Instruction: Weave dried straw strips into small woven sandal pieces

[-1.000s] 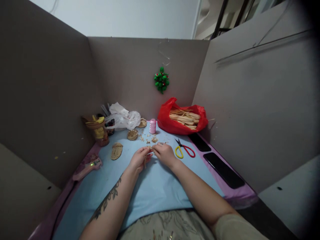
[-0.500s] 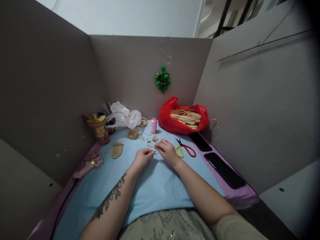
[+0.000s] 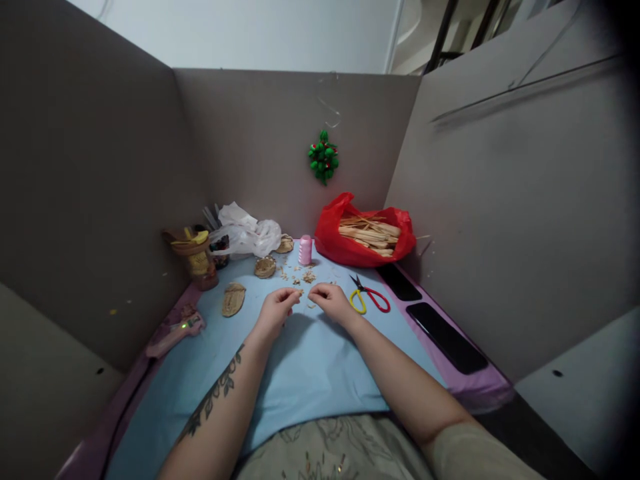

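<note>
My left hand (image 3: 278,308) is closed in a pinch over the blue cloth (image 3: 320,373); a small tan bit shows at its fingertips, too small to name. Just to its right, my right hand (image 3: 331,300) is pinched too, and whatever lies between its fingers is hidden. A narrow gap parts the two sets of fingertips. Beyond them lies a heap of straw-coloured scraps (image 3: 309,277), with a pink spool of thread (image 3: 305,251) upright behind. Scissors (image 3: 367,295) with one yellow and one red handle rest right of my right hand.
A flat woven oval piece (image 3: 233,299) and a small woven basket (image 3: 265,267) lie left. A glue gun (image 3: 175,335) with a lit light sits at the left edge. A red bag (image 3: 330,237) holds dried strips (image 3: 370,235). Two black phones (image 3: 447,338) line the right edge.
My left hand has shifted left and slightly up, so its fingertips point more forward. My right hand's fingers have curled in a little. The whole view has swung slightly.
</note>
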Tool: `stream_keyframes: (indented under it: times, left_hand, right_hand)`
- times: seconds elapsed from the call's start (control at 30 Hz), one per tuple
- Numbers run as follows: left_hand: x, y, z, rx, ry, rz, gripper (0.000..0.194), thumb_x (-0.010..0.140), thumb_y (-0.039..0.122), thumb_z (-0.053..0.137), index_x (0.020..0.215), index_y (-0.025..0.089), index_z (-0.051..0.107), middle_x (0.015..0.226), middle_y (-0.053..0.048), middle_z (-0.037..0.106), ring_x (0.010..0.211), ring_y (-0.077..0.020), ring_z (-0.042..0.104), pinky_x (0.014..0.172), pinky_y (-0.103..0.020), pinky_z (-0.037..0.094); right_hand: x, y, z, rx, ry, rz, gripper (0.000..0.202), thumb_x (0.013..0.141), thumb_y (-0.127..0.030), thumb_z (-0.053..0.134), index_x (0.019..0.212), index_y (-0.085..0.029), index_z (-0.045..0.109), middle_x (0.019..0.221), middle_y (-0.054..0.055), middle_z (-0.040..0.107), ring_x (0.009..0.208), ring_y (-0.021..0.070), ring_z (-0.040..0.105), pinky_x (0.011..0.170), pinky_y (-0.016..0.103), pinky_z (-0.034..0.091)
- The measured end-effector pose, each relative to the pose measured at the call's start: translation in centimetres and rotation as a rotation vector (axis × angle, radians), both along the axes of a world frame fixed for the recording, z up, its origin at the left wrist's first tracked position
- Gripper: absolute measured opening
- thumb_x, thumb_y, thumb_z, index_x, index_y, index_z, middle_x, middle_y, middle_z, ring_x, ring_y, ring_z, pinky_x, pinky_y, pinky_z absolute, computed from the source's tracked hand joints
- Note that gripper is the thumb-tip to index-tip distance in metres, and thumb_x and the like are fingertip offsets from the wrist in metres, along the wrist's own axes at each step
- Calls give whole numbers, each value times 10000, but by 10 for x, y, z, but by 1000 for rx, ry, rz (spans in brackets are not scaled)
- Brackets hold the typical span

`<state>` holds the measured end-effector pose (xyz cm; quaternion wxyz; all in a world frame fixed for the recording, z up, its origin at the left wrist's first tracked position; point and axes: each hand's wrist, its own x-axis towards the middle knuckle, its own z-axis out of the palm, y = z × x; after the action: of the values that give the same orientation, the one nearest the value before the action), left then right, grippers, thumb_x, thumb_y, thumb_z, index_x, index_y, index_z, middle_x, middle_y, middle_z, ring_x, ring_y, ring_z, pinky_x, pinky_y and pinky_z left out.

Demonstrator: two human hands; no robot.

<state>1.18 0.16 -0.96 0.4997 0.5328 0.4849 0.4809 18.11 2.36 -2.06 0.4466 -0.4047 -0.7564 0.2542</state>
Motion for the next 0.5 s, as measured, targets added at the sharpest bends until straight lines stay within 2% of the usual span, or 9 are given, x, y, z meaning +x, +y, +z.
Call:
stream_keyframes:
  times: [0.13, 0.23, 0.3, 0.37, 0.5]
  left_hand:
    - [-3, 6, -4, 54, 103, 111, 279, 683, 413, 578, 719, 138, 607, 577, 26, 548, 421, -59, 373, 412, -189, 259]
    - [-3, 9, -10, 210, 306, 92, 205, 704, 321, 550, 668, 134, 627, 577, 5, 576, 525, -98, 459, 511, -209, 339]
    - [-1, 8, -13, 304, 419, 34, 187, 717, 282, 530, 669, 139, 641, 605, -7, 600, 586, -118, 490, 566, -222, 360]
    - [1, 7, -14, 357, 476, -59, 202, 736, 280, 515, 668, 139, 643, 615, -10, 604, 595, -120, 490, 580, -225, 362]
    - [2, 4, -10, 347, 422, -202, 228, 760, 303, 503, 689, 137, 640, 631, -6, 599, 593, -113, 486, 575, -217, 367]
  right_hand:
    - [-5, -11, 1, 131, -100, 180, 145, 773, -183, 539, 698, -176, 663, 693, 29, 628, 673, 132, 563, 680, 254, 418]
    - [-12, -16, 3, 92, -64, 270, 150, 780, -204, 538, 757, -182, 684, 686, 27, 626, 656, 130, 565, 668, 252, 429]
    - [-17, -15, 5, 11, 38, 238, 164, 785, -238, 538, 801, -180, 691, 705, 29, 633, 660, 131, 570, 660, 251, 436]
    - [-18, -11, 6, -70, 141, 144, 183, 781, -263, 539, 825, -172, 692, 746, 39, 651, 703, 145, 583, 679, 260, 440]
    - [-12, 0, 3, -173, 188, 35, 196, 752, -285, 549, 771, -149, 688, 749, 48, 668, 720, 166, 585, 677, 272, 431]
